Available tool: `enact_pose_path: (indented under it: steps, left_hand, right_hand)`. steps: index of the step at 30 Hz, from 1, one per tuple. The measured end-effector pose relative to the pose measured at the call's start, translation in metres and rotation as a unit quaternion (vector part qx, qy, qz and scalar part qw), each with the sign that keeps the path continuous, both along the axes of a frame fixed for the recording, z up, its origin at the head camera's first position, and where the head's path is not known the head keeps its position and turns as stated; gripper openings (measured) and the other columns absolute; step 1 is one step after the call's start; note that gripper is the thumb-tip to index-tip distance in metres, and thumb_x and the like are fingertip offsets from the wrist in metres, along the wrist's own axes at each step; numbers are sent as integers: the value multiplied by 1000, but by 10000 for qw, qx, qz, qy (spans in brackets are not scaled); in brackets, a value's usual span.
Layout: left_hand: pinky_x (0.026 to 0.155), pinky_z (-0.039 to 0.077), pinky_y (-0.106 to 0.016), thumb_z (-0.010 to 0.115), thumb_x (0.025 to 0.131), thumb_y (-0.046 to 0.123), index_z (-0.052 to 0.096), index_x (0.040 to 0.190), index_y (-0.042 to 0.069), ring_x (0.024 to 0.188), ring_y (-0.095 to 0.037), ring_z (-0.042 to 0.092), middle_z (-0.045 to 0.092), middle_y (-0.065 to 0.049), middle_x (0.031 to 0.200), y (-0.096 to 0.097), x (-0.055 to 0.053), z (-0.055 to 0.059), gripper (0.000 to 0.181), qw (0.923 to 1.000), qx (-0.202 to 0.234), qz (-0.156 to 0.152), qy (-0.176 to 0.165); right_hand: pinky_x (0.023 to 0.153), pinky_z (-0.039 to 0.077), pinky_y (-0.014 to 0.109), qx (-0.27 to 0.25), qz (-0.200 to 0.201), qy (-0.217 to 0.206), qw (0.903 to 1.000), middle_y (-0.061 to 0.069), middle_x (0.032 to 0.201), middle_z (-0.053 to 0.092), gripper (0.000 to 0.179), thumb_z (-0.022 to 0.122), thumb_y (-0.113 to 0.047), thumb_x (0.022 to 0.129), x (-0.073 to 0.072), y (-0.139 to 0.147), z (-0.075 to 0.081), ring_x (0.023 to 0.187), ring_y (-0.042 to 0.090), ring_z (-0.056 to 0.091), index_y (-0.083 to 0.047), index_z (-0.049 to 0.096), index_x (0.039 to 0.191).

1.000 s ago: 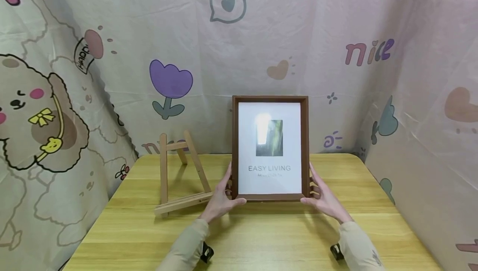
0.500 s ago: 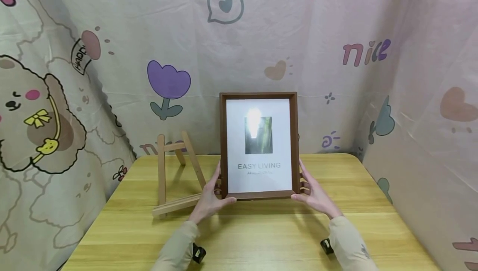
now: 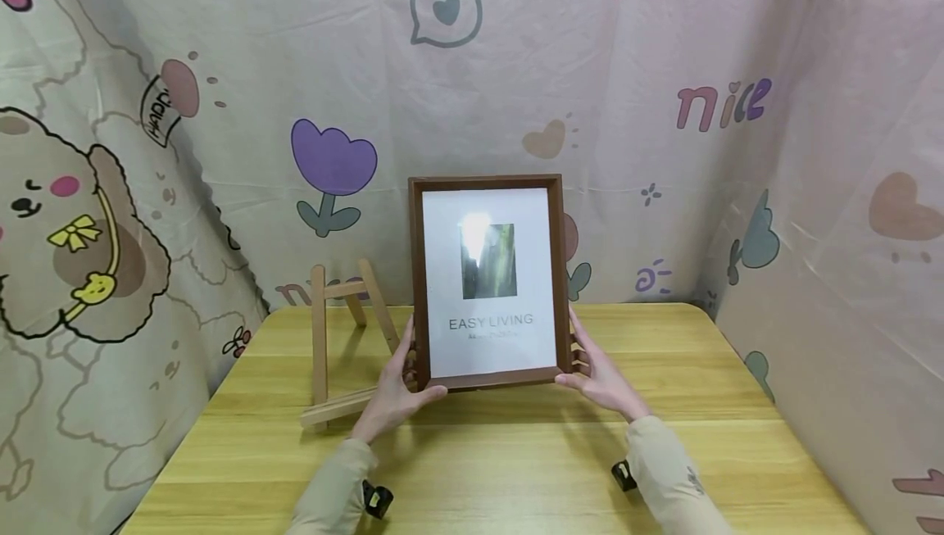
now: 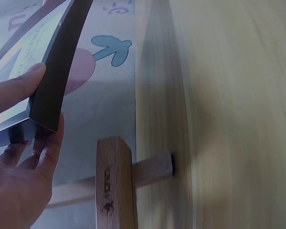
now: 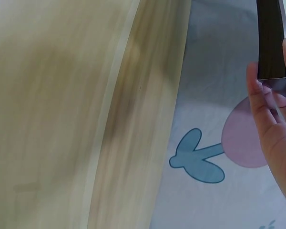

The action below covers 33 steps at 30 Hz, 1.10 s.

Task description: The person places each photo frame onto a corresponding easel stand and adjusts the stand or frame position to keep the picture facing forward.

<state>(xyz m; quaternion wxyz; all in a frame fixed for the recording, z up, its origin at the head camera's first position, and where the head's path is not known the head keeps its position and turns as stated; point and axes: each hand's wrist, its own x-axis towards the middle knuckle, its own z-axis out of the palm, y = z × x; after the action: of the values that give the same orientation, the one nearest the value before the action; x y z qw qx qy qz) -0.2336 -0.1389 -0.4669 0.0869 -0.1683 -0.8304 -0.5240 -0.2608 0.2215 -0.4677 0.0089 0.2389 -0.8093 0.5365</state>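
Observation:
Both hands hold a brown picture frame (image 3: 489, 281) upright, slightly tilted, off the table. Its white sheet carries a small green picture and the words "EASY LIVING". The left hand (image 3: 398, 387) grips the lower left corner, thumb on the front and fingers round the side and back. At the lower right corner the right hand (image 3: 601, 375) grips the same way. In the left wrist view, the left hand (image 4: 24, 176) has its fingers behind the frame's dark edge (image 4: 62, 62). A small wooden easel (image 3: 319, 338) stands just left of the left hand, its ledge partly hidden behind that hand.
The light wooden table (image 3: 487, 469) reaches back to a printed cloth (image 3: 472, 92) hanging behind and at both sides. Black straps with small devices (image 3: 378, 500) sit at the wrists. The easel's wooden bar (image 4: 115, 186) is close to the left hand.
Both hands have carried the picture frame left and slightly up, toward the easel. The frame now tilts a little more. The easel has stayed in place on the table.

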Motion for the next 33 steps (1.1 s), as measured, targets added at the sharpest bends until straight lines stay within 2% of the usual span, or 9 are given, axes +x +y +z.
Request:
enact_pose_path:
  steps: [4,9,12,15,19,21,25,28,33]
  left_hand:
    - [97,54,-56,87,79,19,2,164,28,133,-46,49,24,-23,165,-7,0,0,120,10000,57,9,26]
    - [102,50,-63,85,81,17,0,164,27,140,-52,40,17,-24,167,-17,1,0,119,10000,77,1,9]
    - [102,51,-60,85,81,17,-1,163,30,138,-51,43,17,-26,166,-23,3,0,120,10000,38,55,44]
    - [100,53,-56,85,81,16,-2,163,33,135,-49,48,20,-26,166,-30,4,-1,121,9999,22,119,55]
    - [102,51,-59,85,82,16,-4,163,33,140,-51,42,15,-25,167,-39,5,-2,121,9997,-58,201,81]
    - [102,49,-62,85,81,16,-4,163,31,142,-52,37,12,-25,168,-43,6,-2,121,9995,-116,265,95]
    - [101,50,-63,86,81,16,-3,164,24,139,-52,42,18,-27,166,-51,7,-2,122,9991,-190,354,131]
    - [100,51,-60,85,80,14,-2,164,23,135,-50,48,25,-27,163,-57,9,-1,122,9989,-173,411,140]
    - [101,52,-54,85,81,13,-3,164,24,133,-46,50,27,-26,162,-65,11,-2,121,9986,-129,500,124]
  right_hand:
    - [93,59,36,-3,20,33,10000,35,150,36,116,73,6,83,-4,-8,-1,108,37,63,-26,-4,163]
    - [91,58,30,-58,103,38,9999,33,147,40,116,73,8,83,-7,-18,-1,105,32,63,-27,-4,163]
    - [90,58,28,-63,126,26,9999,32,148,40,116,72,9,83,-9,-25,0,104,31,62,-28,-3,163]
    - [91,58,29,-4,120,5,9999,29,156,32,115,72,8,84,-11,-32,1,107,32,62,-30,-2,163]
    - [92,58,31,27,138,-9,9999,27,160,27,114,72,9,84,-13,-41,2,108,32,62,-28,-1,164]
    - [91,58,31,-21,183,-20,9998,27,155,34,114,72,9,83,-14,-45,2,105,30,62,-28,0,164]
    - [87,58,27,-157,333,-21,9993,27,137,46,114,71,11,84,-17,-53,0,98,24,61,-27,0,164]
    - [86,58,25,-184,408,14,9990,27,133,47,113,71,10,84,-19,-60,-1,96,21,61,-27,0,164]
    - [86,59,26,-228,456,-7,9987,26,131,48,114,71,10,83,-22,-71,-1,95,21,61,-28,1,164]
